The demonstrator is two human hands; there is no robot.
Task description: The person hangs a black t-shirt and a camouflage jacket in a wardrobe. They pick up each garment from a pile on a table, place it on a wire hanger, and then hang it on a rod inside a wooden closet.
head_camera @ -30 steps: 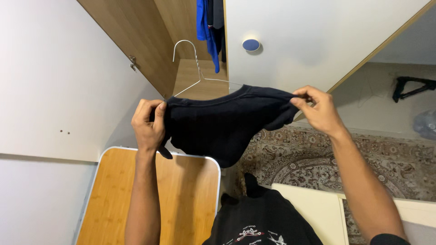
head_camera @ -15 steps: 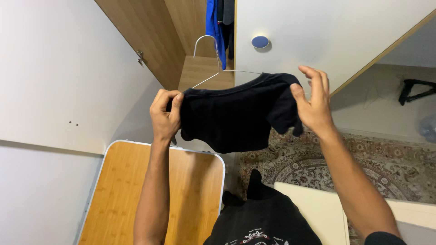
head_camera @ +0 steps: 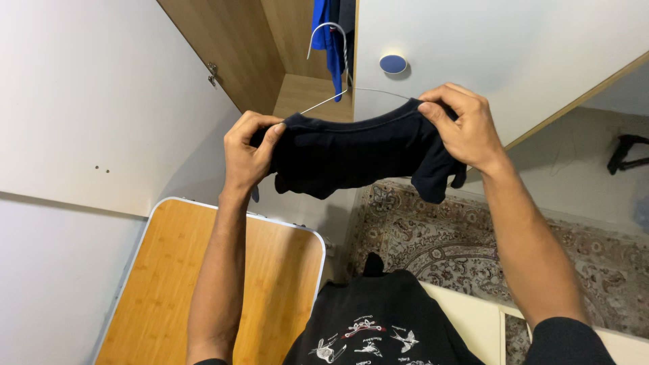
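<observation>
Hands raised in front of an open wardrobe (head_camera: 260,64), a dark garment (head_camera: 351,152) stretched between them. Left hand (head_camera: 249,154) pinched shut on the left edge of that garment, thumb and fingertips pressed together on the fabric. Right hand (head_camera: 461,127) closed over the garment's right end, fingers curled down on the cloth, loose fabric hanging below the palm. Draped on a thin wire hanger (head_camera: 338,64), that garment, with the bare wire showing above the fabric and the hook rising just over it, in front of the wardrobe opening. Blue clothing (head_camera: 331,30) hanging inside the wardrobe, above the hanger's hook. Round blue knob (head_camera: 393,64) on the white door (head_camera: 487,47), just right of the hook. Below the garment, a wooden table (head_camera: 216,284) with a pale rim to the left and a patterned rug (head_camera: 527,243) to the right. Black printed shirt (head_camera: 378,324) on the person's chest, lowest of all, directly under the garment.
</observation>
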